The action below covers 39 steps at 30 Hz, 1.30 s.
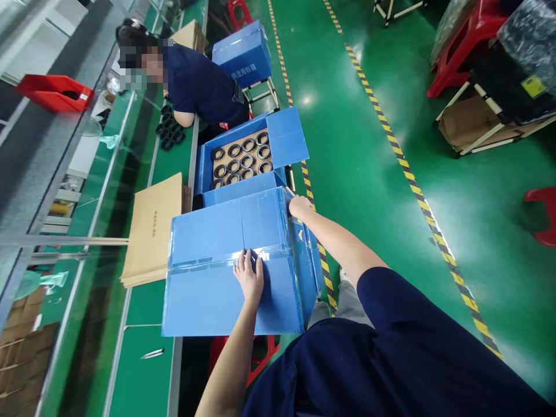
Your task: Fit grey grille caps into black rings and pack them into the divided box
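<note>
A large blue corrugated plastic box (208,304) lies before me, its bottom or side crossed by clear tape. My left hand (249,278) rests on that taped face, fingers apart, holding nothing. At the far right corner, my right hand (302,205) is closed round the box's edge, and its fingertips are partly hidden. Flaps hang along the box's right side. Just beyond stands an open blue box (286,136) holding rows of black rings (247,145) on a brown cardboard sheet.
A stack of brown cardboard sheets (152,226) lies on the green workbench (143,376), with a silver pen-like tool (152,354) nearer. A co-worker (200,81) leans over the bench by black parts (169,130). Red stools (469,37) and yellow-black floor tape (391,136) are at right.
</note>
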Available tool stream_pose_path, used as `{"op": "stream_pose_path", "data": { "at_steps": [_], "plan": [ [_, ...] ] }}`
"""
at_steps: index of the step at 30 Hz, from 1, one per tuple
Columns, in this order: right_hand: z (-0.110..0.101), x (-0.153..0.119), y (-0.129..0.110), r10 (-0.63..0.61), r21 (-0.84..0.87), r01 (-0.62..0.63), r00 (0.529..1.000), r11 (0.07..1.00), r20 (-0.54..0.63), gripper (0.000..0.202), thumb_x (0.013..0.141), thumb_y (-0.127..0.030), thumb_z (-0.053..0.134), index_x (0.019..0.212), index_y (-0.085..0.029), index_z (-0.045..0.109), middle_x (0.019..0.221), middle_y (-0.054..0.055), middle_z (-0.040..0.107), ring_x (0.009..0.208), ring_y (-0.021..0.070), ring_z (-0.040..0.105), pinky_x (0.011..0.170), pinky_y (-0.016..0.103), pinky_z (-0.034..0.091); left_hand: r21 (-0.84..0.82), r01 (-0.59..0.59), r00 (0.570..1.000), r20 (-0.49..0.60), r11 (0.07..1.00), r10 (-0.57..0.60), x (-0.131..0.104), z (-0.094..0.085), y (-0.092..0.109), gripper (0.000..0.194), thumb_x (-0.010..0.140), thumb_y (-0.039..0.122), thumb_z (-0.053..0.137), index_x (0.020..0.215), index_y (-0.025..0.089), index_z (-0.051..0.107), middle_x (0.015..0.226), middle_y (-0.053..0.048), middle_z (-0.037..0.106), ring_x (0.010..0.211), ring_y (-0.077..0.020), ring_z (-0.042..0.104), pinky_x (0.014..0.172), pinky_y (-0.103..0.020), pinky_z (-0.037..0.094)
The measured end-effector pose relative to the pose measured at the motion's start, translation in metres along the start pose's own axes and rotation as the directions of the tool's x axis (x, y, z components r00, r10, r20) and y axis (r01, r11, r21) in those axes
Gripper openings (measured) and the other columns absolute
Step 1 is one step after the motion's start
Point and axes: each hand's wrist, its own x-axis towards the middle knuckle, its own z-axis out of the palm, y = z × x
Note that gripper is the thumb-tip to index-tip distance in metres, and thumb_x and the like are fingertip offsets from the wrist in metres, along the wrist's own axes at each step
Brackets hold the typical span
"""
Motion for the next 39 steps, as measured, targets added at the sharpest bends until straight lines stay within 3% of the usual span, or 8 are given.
{"op": "stream_pose_path", "data": {
  "at_steps": [4, 9, 12, 15, 20, 25, 34, 39],
  "plan": [
    [-0.013, -0.019, 0.007, -0.06, 0.011, 0.06, 0.998, 0.998, -0.026, 0.027, 0.09, -0.009, 0.059, 0.115, -0.006, 0.07, 0.123, 0.027, 0.065, 0.12, 0.0368, 0.061, 0.105, 0.053, 0.051, 0.004, -0.005, 1.0, 0.011, 1.0, 0.005, 0.0, -0.005, 0.0, 0.056, 0.103, 0.049, 0.044, 0.145, 0.015, 0.056, 0.158, -0.021, 0.047, 0.15, -0.0335, 0.04, 0.126, -0.056, 0.024],
    [-0.057, -0.017, 0.081, -0.011, 0.268, 0.094, 0.955, 0.959, -0.298, 0.023, 0.092, -0.012, 0.052, 0.109, -0.011, 0.068, 0.129, 0.012, 0.066, 0.111, 0.0209, 0.063, 0.093, 0.03, 0.053, 0.04, -0.022, 0.999, 0.032, 0.999, 0.021, 0.001, -0.009, 0.001, 0.058, 0.104, 0.048, 0.04, 0.148, 0.011, 0.053, 0.159, -0.023, 0.045, 0.151, -0.0338, 0.038, 0.127, -0.056, 0.023],
    [-0.056, -0.006, 0.133, 0.233, 0.309, -0.173, 0.958, 0.935, -0.168, 0.034, 0.091, -0.012, 0.048, 0.118, -0.013, 0.068, 0.116, 0.008, 0.072, 0.096, 0.0173, 0.065, 0.083, 0.026, 0.052, 0.075, -0.045, 0.998, 0.035, 0.996, 0.042, 0.002, -0.011, 0.001, 0.06, 0.104, 0.047, 0.039, 0.149, 0.01, 0.051, 0.158, -0.023, 0.046, 0.15, -0.0343, 0.039, 0.126, -0.055, 0.025],
    [-0.02, 0.0, 0.161, 0.286, 0.229, -0.294, 0.956, 0.928, 0.068, 0.033, 0.094, -0.02, 0.05, 0.116, -0.019, 0.074, 0.107, 0.005, 0.075, 0.09, 0.0169, 0.067, 0.081, 0.024, 0.051, 0.105, -0.071, 0.997, 0.034, 0.992, 0.068, 0.001, -0.013, -0.001, 0.06, 0.105, 0.046, 0.039, 0.151, 0.009, 0.049, 0.157, -0.024, 0.046, 0.15, -0.0341, 0.039, 0.126, -0.054, 0.026],
    [0.061, -0.001, 0.16, 0.332, 0.095, -0.359, 0.917, 0.928, 0.221, 0.034, 0.098, -0.026, 0.053, 0.123, -0.026, 0.076, 0.123, 0.007, 0.072, 0.11, 0.0222, 0.067, 0.09, 0.028, 0.051, 0.115, -0.092, 0.996, 0.03, 0.989, 0.09, -0.003, -0.017, -0.002, 0.056, 0.106, 0.042, 0.041, 0.154, 0.013, 0.046, 0.158, -0.022, 0.045, 0.15, -0.0317, 0.038, 0.126, -0.051, 0.027],
    [0.099, 0.007, 0.155, 0.421, -0.094, -0.41, 0.891, 0.907, 0.17, 0.048, 0.105, -0.014, 0.033, 0.142, -0.017, 0.063, 0.14, 0.02, 0.057, 0.125, 0.0281, 0.059, 0.105, 0.043, 0.045, 0.104, -0.06, 0.997, 0.054, 0.993, 0.054, -0.009, -0.019, 0.003, 0.054, 0.106, 0.039, 0.043, 0.154, 0.014, 0.046, 0.159, -0.021, 0.044, 0.15, -0.032, 0.038, 0.126, -0.052, 0.028],
    [0.091, 0.035, 0.155, 0.474, -0.253, -0.436, 0.874, 0.863, 0.109, 0.041, 0.101, -0.017, 0.039, 0.117, -0.01, 0.076, 0.121, 0.023, 0.062, 0.11, 0.0313, 0.066, 0.09, 0.042, 0.051, 0.106, -0.019, 0.998, 0.069, 0.994, 0.012, -0.021, -0.011, 0.016, 0.051, 0.106, 0.037, 0.045, 0.154, 0.02, 0.047, 0.158, -0.017, 0.047, 0.15, -0.0301, 0.04, 0.126, -0.056, 0.027],
    [0.06, 0.022, 0.172, 0.297, -0.213, -0.289, 0.955, 0.933, 0.006, 0.033, 0.09, -0.024, 0.052, 0.094, -0.005, 0.08, 0.084, 0.019, 0.065, 0.086, 0.0334, 0.07, 0.071, 0.042, 0.053, 0.073, 0.038, 0.995, 0.089, 0.997, -0.044, -0.024, 0.001, 0.023, 0.053, 0.106, 0.038, 0.046, 0.157, 0.022, 0.044, 0.161, -0.015, 0.045, 0.152, -0.0281, 0.037, 0.129, -0.057, 0.02]
  ]
}}
